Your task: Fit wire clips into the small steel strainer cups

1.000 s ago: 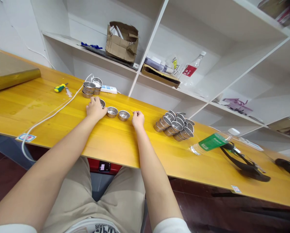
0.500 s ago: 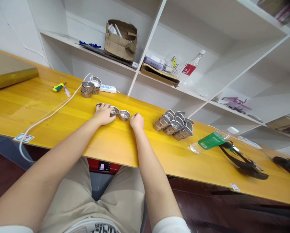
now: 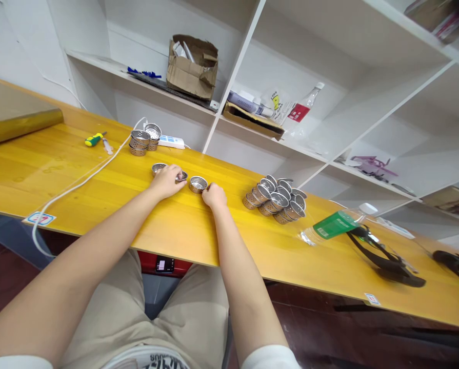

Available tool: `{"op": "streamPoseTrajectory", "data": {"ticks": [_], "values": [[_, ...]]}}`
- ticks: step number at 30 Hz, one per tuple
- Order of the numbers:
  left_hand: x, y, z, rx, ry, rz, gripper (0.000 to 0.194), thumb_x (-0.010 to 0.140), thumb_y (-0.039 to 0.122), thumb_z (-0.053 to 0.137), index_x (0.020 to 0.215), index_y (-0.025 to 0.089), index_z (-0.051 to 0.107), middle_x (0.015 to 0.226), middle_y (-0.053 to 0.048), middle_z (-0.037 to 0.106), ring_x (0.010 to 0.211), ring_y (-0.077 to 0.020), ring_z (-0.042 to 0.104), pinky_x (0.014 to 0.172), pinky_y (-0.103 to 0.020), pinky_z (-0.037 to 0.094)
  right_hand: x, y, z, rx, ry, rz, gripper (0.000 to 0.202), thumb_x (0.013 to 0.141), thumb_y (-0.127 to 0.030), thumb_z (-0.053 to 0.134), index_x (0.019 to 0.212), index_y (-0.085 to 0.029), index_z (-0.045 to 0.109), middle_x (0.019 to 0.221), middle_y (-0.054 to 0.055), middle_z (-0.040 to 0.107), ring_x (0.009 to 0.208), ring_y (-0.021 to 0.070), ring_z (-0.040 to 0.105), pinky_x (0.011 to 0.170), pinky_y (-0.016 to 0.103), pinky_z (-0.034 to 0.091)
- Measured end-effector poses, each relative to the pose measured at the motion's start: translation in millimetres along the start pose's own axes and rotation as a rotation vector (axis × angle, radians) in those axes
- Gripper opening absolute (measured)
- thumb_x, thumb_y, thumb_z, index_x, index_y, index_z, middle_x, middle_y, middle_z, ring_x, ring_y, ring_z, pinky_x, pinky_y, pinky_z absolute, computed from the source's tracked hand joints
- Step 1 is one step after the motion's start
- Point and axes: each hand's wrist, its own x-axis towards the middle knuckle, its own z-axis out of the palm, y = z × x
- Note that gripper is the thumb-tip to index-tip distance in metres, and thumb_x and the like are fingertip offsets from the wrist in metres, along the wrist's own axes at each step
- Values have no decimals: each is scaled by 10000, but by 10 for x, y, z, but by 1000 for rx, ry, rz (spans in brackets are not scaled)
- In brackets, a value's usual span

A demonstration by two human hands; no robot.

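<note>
1. Left hand point(image 3: 170, 180) has moved from the left cup point(image 3: 158, 168) to the middle cup point(image 3: 182, 177) since a second ago.
2. Its fingers bend over the middle cup; I cannot tell if they pinch it.
3. Right hand point(image 3: 214, 196) is curled beside the right cup point(image 3: 198, 184); its grip is hidden.
4. That round cup stands upright on the table point(image 3: 175, 220), between both hands, nearer the right one.

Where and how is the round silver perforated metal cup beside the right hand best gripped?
The round silver perforated metal cup stands upright and open: probably pinch its wall near the rim, from the right, where the right hand is; the left hand partly covers another cup opposite.
</note>
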Motion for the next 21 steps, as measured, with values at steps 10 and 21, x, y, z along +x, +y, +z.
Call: {"op": "streamPoseTrajectory", "data": {"ticks": [10,21], "values": [[-6,112,-52,-116,95,186,120,871,300,602,949,230,544,1039,-80,667,1001,-269,626,929,-417,481,-61,-43,-116,385,417,-208,330,1001,-367,415,1186,-197,628,1018,103,708,948,236,660,888,349,498],[-65,264,-2,-148,76,353,232,855,180,557,1085,213,557,1235,-124,635,1170,-271,602,1036,-426,491,-259,-270,42,392,290,-751,195,925,-320,511,753,-227,516,790,22,590,762,172,538,767,275,425]]}}
